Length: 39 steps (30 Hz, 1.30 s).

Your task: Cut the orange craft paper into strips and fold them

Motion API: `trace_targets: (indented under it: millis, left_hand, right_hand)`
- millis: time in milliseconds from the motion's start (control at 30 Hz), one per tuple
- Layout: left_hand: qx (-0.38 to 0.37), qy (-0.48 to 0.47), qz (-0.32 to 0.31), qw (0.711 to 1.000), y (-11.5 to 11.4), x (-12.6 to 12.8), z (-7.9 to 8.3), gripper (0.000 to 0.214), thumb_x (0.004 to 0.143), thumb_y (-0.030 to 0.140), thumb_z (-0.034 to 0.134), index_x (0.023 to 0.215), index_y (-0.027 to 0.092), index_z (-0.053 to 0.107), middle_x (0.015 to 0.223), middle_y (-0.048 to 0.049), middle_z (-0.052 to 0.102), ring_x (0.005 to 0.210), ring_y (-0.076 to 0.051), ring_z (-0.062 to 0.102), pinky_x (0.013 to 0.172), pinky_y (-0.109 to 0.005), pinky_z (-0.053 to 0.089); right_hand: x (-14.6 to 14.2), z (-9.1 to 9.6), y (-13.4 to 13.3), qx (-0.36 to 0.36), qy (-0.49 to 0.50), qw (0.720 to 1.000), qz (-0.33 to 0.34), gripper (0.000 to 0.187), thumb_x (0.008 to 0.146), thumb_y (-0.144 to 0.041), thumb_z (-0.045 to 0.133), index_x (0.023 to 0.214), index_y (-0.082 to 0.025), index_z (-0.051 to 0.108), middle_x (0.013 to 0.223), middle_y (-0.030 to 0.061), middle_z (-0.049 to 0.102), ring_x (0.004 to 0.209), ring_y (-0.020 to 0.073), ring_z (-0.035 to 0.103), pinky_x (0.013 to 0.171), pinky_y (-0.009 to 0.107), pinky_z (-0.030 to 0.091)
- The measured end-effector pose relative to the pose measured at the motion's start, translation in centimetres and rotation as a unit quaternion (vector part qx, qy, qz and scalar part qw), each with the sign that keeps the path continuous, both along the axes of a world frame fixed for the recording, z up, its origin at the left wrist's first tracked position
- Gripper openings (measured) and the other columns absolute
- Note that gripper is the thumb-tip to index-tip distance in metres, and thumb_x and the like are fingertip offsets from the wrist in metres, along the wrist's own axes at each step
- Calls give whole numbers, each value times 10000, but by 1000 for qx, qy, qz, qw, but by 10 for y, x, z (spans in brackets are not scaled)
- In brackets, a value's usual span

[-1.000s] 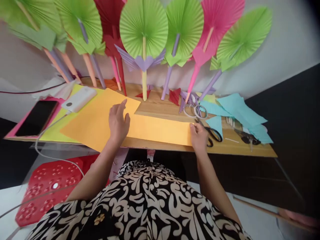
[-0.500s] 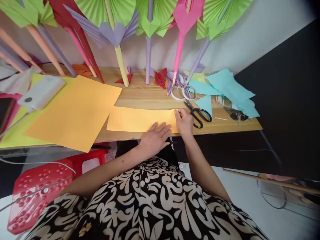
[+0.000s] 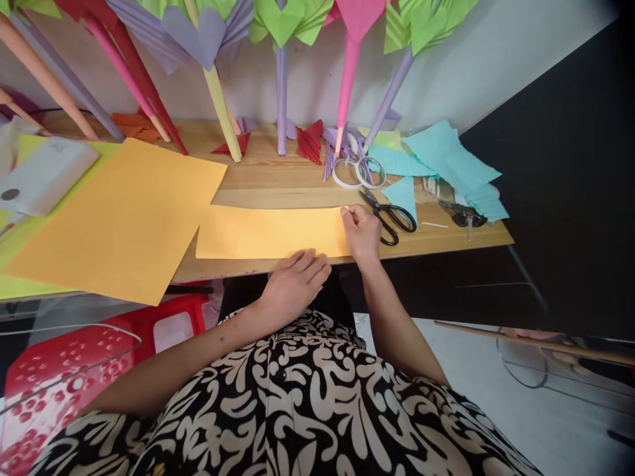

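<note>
Head view: orange paper strip [image 3: 268,231], smooth, flat, long rectangle, lies along the near edge of the wood-grain tabletop [image 3: 278,178]. Right grip [image 3: 364,235] clamped on the strip's right end, fingers pinched. Left grip [image 3: 296,283] not clamped: hand flat, fingers extended, tips at the strip's near edge. Large orange sheet [image 3: 124,211], smooth and flat, just left of the strip. Black-handled metal scissors [image 3: 380,207] beside right grip. Beyond: red pleated paper [image 3: 310,142], crinkly cyan paper [image 3: 449,155].
</note>
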State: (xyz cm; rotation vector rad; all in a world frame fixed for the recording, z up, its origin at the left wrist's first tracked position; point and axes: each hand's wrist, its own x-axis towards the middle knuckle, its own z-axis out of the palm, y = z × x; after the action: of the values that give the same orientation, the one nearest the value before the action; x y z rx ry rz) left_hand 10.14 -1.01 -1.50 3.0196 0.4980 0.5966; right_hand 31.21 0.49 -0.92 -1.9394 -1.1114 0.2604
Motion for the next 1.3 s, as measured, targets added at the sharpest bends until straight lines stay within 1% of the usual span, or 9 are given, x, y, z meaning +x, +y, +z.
trace_targets:
  millis: [133, 267, 600, 833, 900, 967, 1067, 1200, 1300]
  left_hand:
    - [-1, -7, -21, 1000, 0, 18, 0, 237, 997, 190, 502, 1166, 122, 654, 1152, -103, 724, 1166, -235, 635, 1009, -359, 483]
    - [19, -8, -42, 999, -1, 29, -4, 245, 991, 175, 506, 1197, 135, 634, 1227, -112, 687, 1191, -241, 586, 990, -363, 456]
    - [55, 34, -48, 997, 2, 47, -1, 291, 1000, 187, 487, 1253, 180, 631, 1405, -55, 617, 1108, -239, 523, 872, -362, 384]
    - [59, 57, -41, 996, 1, 55, 2, 353, 1001, 187, 460, 1326, 190, 597, 1498, -66, 548, 1090, -253, 518, 842, -377, 378]
    - [62, 56, -42, 996, 1, 55, 3, 360, 998, 181, 460, 1332, 184, 595, 1499, -73, 548, 1095, -257, 515, 843, -378, 379]
    - [64, 55, -42, 996, 1, 54, 3, 357, 994, 174, 464, 1323, 187, 602, 1486, -73, 560, 1109, -263, 510, 847, -381, 381]
    - [63, 59, -41, 995, 1, 53, 3, 351, 988, 172, 482, 1315, 196, 606, 1493, -75, 556, 1113, -264, 504, 839, -386, 386]
    - [64, 56, -40, 996, 1, 54, 2, 338, 984, 170, 497, 1299, 203, 615, 1490, -64, 562, 1086, -258, 507, 813, -382, 390]
    - [61, 48, -42, 996, 1, 53, 2, 330, 978, 169, 515, 1288, 198, 624, 1472, -54, 579, 1074, -252, 514, 804, -377, 391]
  right_hand:
    - [13, 2, 3, -22, 61, 997, 49, 254, 861, -387, 568, 683, -207, 550, 555, -52, 434, 546, 121, 376, 548, 276, 292]
    - [24, 5, 5, -36, 145, 982, 119, 253, 818, -423, 588, 693, -206, 555, 614, -27, 501, 594, 133, 425, 550, 264, 332]
    - [22, 5, 2, -21, 146, 983, 113, 263, 831, -420, 589, 684, -208, 541, 599, -42, 434, 568, 119, 380, 538, 266, 316]
    - [26, 7, 2, -3, 142, 982, 124, 276, 840, -446, 591, 715, -201, 577, 622, -26, 521, 597, 130, 457, 565, 270, 364]
    - [30, 9, 0, 2, 150, 978, 143, 279, 840, -464, 609, 793, -191, 645, 688, -4, 604, 652, 151, 537, 612, 282, 432]
    - [34, 10, -5, 17, 149, 978, 145, 327, 840, -476, 633, 968, -185, 708, 808, 25, 684, 749, 183, 616, 697, 312, 504]
    - [41, 8, -16, 27, 124, 983, 131, 457, 862, -512, 634, 1186, -197, 703, 940, 57, 726, 850, 217, 669, 772, 357, 557]
    - [55, -2, -17, 30, 148, 981, 123, 493, 867, -554, 632, 1209, -203, 695, 947, 64, 744, 814, 213, 698, 741, 368, 600]
    - [65, -6, -12, 64, 142, 986, 67, 481, 856, -518, 638, 1216, -203, 682, 943, 62, 751, 781, 198, 702, 668, 337, 606]
